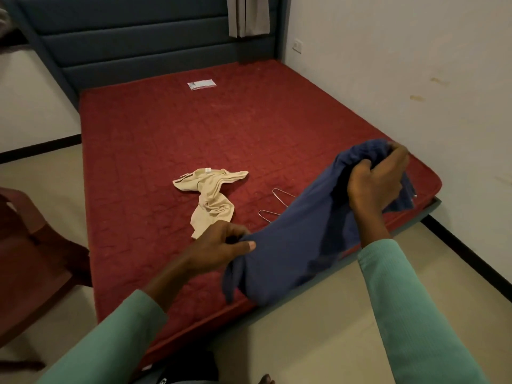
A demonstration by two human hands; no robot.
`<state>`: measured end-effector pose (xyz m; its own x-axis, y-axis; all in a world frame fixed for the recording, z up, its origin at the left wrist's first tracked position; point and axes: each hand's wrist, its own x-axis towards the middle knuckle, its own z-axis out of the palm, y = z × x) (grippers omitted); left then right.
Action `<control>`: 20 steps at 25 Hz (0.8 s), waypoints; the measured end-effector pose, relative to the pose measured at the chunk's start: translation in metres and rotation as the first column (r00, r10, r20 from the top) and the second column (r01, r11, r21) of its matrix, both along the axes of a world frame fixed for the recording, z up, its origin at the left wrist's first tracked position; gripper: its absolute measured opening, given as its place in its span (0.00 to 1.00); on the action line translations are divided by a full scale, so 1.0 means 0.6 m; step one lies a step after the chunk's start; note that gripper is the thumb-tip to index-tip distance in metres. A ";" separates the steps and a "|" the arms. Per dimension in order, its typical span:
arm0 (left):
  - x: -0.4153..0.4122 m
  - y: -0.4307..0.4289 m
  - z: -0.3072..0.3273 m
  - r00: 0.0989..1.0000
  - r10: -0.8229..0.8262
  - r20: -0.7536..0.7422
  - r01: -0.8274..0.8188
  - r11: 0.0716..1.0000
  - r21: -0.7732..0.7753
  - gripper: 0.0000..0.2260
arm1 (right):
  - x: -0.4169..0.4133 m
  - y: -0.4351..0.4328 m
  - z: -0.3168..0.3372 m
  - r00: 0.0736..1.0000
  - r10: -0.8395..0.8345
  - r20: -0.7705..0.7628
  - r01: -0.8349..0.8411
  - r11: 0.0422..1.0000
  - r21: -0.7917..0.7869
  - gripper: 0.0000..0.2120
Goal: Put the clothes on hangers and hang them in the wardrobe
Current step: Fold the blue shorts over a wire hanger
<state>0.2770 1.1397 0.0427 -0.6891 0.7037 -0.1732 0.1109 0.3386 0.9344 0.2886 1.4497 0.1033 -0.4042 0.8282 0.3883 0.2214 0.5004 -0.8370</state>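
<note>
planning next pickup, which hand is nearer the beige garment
Left. The left hand grips the blue garment close beside the beige garment; the right hand is well off to its right.

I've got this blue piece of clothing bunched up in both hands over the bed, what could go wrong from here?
1. The wire hangers lie partly under the blue garment, near the edge of the mattress. Lifting the cloth could snag them or drag them off.
2. The left hand and right hand grip it bunched, with no opening showing, so it may go onto a hanger twisted.
</note>
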 end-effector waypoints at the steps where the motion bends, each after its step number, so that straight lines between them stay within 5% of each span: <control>1: -0.005 -0.008 -0.019 0.997 0.030 0.072 -0.034 0.998 0.047 0.12 | -0.021 -0.009 -0.009 0.998 0.044 0.041 -0.047 0.997 0.067 0.18; 4: -0.016 -0.036 -0.090 0.961 0.131 0.243 -0.151 0.986 0.066 0.21 | -0.082 -0.042 -0.043 0.972 0.122 0.201 -0.161 0.969 0.190 0.21; 10: -0.133 -0.056 -0.269 0.808 0.465 0.361 -0.470 0.879 -0.078 0.04 | -0.292 -0.105 -0.200 0.837 0.357 0.414 -0.464 0.865 0.193 0.29; 15: -0.348 -0.061 -0.466 0.542 0.740 0.397 -0.736 0.647 -0.202 0.12 | -0.606 -0.163 -0.401 0.513 0.544 0.664 -0.748 0.662 0.035 0.36; 20: -0.483 -0.090 -0.629 0.275 0.864 0.422 -0.858 0.419 -0.298 0.05 | -0.822 -0.258 -0.590 0.160 0.676 0.719 -0.835 0.482 -0.267 0.37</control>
<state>-0.0131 1.0858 -0.3346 -0.7178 -0.2522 -0.6489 -0.6657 -0.0245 0.7459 -0.2043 1.2948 -0.2510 -0.9605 -0.0908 -0.2632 0.0589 0.8576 -0.5110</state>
